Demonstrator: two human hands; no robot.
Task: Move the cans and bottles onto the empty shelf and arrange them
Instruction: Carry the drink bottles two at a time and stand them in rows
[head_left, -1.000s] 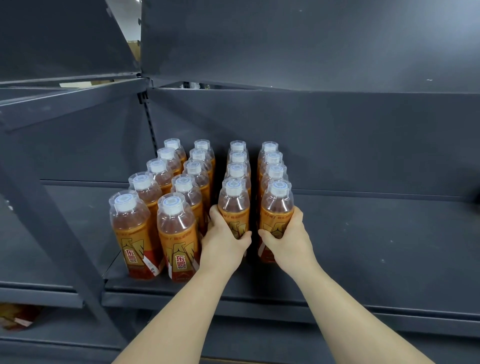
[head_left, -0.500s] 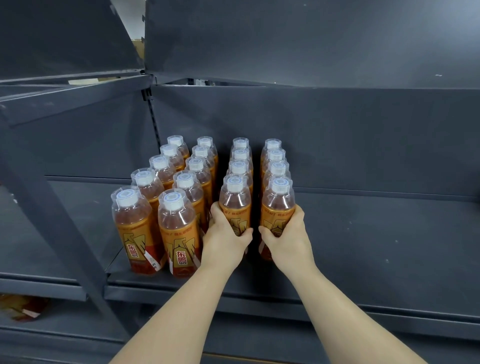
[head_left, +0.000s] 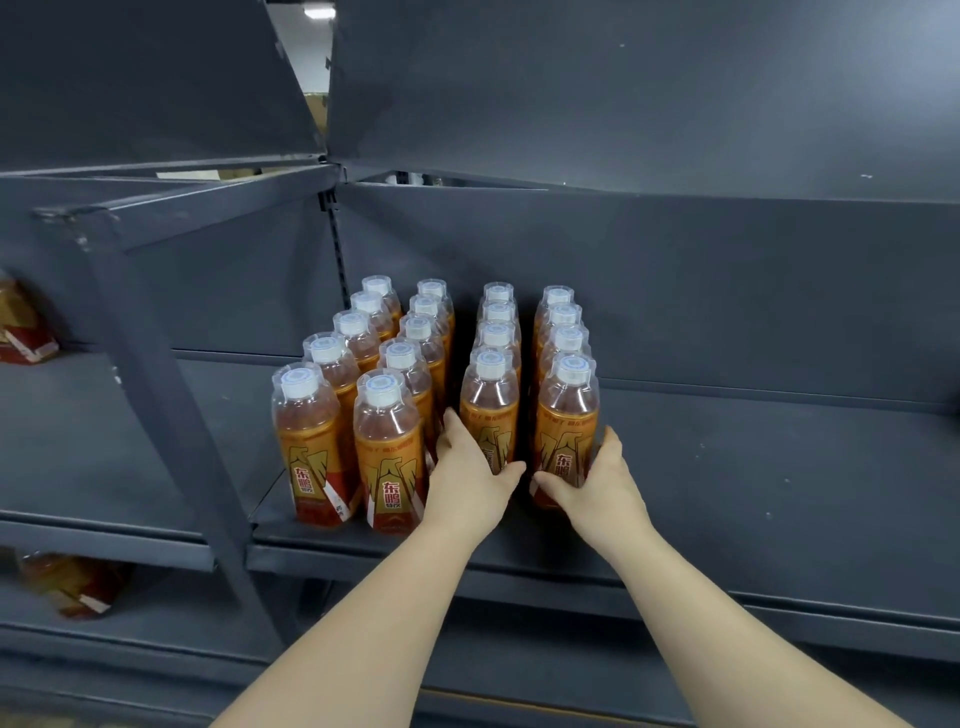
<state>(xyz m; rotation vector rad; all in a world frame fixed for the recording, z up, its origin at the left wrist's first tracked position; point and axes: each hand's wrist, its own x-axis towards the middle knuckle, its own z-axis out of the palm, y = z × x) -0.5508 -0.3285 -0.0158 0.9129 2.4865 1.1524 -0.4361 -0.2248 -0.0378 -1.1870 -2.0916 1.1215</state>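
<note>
This looks like a shop aisle: dark grey metal shelving (head_left: 779, 493) on a slotted upright (head_left: 337, 249). Identical orange-labelled drink bottles (head_left: 387, 452) stand in neat rows, front to back, like retail stock.

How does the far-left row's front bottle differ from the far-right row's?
The far-left front bottle stands free, nearer the shelf edge, heading a row of five. The far-right front bottle is gripped by the right hand, farther back, heading a row of four. Both are upright, white-capped, orange-labelled.
</note>
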